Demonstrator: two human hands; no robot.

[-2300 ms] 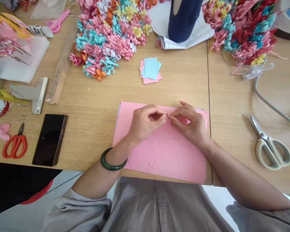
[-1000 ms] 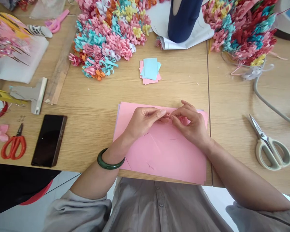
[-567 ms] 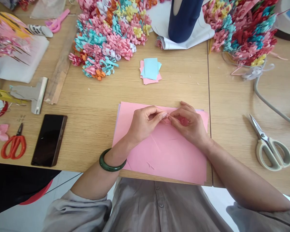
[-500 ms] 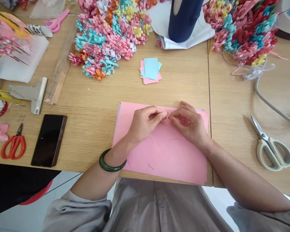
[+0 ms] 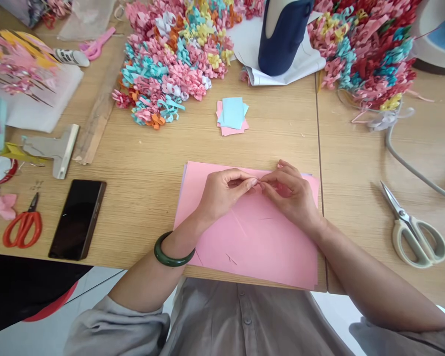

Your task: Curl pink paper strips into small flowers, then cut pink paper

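Two hands meet in the head view, over the far part of a pink sheet (image 5: pixel 252 247). The left hand (image 5: pixel 219 195) pinches a thin pink strip (image 5: pixel 258 181) between thumb and fingertips; the right hand (image 5: pixel 298 200) pinches it just beside, its other fingers curled around a frilly pink piece (image 5: pixel 283 189) (mostly hidden, so its shape is hard to tell). A second ago the left thumb lay straighter and the left fingers were spread; now they have closed in again by the right fingertips. I judge that both hands are again working the same small spot. The camera has tipped a little, so everything sits lower in view, while the small blue and pink paper squares (image 5: pixel 233 112), the pale-handled scissors (image 5: pixel 419 238) and the red-handled scissors (image 5: pixel 23 227) seem to lie where they were.

As for writing, nothing can be read for certain. Faint marks (image 5: pixel 37 185) show on the table (image 5: pixel 148 198) above the red-handled scissors, and a white tube (image 5: pixel 71 57) carries dark print, too blurred to make out. The phone (image 5: pixel 77 219) has a dark screen, and no brand shows on the navy bottle (image 5: pixel 284 42).
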